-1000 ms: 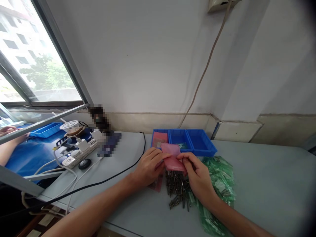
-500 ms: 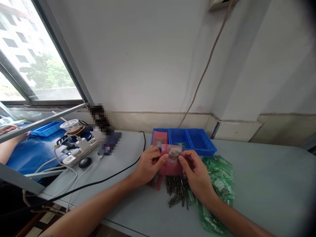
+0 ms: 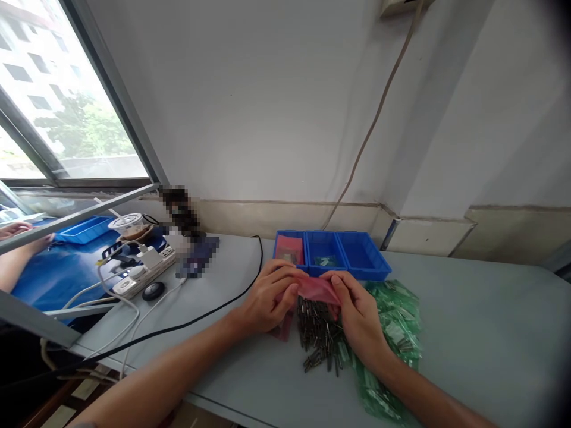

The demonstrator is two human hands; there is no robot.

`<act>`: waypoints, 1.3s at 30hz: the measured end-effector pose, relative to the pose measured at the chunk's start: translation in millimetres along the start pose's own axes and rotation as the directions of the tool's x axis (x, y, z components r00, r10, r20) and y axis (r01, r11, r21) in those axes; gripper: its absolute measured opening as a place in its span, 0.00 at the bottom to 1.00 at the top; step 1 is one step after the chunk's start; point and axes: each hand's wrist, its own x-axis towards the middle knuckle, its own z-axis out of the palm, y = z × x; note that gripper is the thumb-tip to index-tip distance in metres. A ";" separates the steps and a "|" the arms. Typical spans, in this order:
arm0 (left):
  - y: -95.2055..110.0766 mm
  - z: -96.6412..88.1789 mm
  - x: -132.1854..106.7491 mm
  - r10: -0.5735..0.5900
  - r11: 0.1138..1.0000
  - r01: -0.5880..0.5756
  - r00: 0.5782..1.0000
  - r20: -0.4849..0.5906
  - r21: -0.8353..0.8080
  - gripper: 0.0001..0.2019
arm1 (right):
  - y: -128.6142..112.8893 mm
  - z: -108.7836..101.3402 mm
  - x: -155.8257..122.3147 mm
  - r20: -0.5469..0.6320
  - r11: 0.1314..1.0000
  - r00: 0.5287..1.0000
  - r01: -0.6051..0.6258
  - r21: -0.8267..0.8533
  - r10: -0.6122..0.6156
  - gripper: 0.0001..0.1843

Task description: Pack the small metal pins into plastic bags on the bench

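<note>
Both hands hold a pink plastic bag (image 3: 316,289), folded over and stretched between them. My left hand (image 3: 273,297) pinches its left end, fingers curled. The right end is gripped by my right hand (image 3: 357,303) between thumb and fingers. Right below the bag lies a pile of small metal pins or rivets (image 3: 319,336) on the grey table. Partly under my left hand is another pink bag (image 3: 282,329). Green plastic bags (image 3: 397,324) with metal pieces inside spread beside and beneath my right forearm.
A blue three-compartment tray (image 3: 366,252) stands against the wall, with a pink bag (image 3: 289,246) in its left compartment and small clear packets in the middle one. A black cable (image 3: 196,324) crosses the table. To the left are a power strip (image 3: 147,270), a mouse (image 3: 153,291) and another person's hands (image 3: 27,238).
The pink bag has gone from upright and flat to folded over into a narrow strip. My hands have turned slightly with it; the metal pile is less covered.
</note>
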 end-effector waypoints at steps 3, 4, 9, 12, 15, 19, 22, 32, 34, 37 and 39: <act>-3.1 2.6 -2.9 -0.041 0.999 0.041 0.999 0.024 0.011 0.16 | 2.8 1.0 -1.1 0.028 0.996 0.999 -0.026 0.083 0.023 0.19; -4.3 3.4 -3.7 -0.042 0.999 0.041 0.998 0.036 0.015 0.18 | 3.2 1.4 -1.5 0.034 0.996 0.999 -0.024 0.089 0.021 0.19; -9.2 5.5 -4.7 0.027 0.999 -0.030 0.997 0.068 0.044 0.24 | 1.4 1.0 -1.8 -0.014 0.999 0.999 0.042 0.014 -0.042 0.14; -10.5 6.3 -4.7 0.060 0.996 -0.065 0.995 0.075 0.062 0.26 | 1.7 0.2 -0.9 -0.044 0.999 0.998 0.033 -0.003 -0.033 0.15; -12.3 7.9 -5.7 0.045 0.996 -0.050 0.996 0.072 0.075 0.24 | 3.2 0.0 0.1 -0.045 0.999 0.999 0.031 0.011 -0.031 0.17; -16.2 10.3 -7.2 -0.007 0.997 0.004 1.000 0.026 0.078 0.18 | 3.3 -1.1 0.4 -0.025 0.997 0.997 0.077 -0.030 -0.078 0.16; -16.2 10.1 -5.6 -0.047 0.994 0.050 0.998 -0.030 0.095 0.11 | 3.6 -2.7 0.4 0.033 0.989 0.993 0.112 -0.099 -0.110 0.15; -25.4 6.4 1.5 -0.515 0.857 0.508 0.851 -0.104 -0.087 0.15 | 5.1 -1.3 -2.4 0.098 0.990 0.994 0.057 -0.130 -0.044 0.16; -40.2 6.8 0.1 -0.581 0.811 0.559 0.805 -0.121 -0.173 0.15 | 5.1 -1.4 -3.2 0.111 0.993 0.993 0.043 -0.114 -0.030 0.16; -60.4 5.5 -1.4 -0.627 0.772 0.586 0.766 -0.142 -0.246 0.21 | 5.3 -2.2 -3.7 0.140 0.992 0.990 0.042 -0.118 -0.025 0.15; -67.2 3.1 -1.1 -0.604 0.797 0.581 0.779 -0.172 -0.165 0.15 | 4.9 -2.6 -3.7 0.145 0.990 0.989 0.042 -0.133 -0.022 0.15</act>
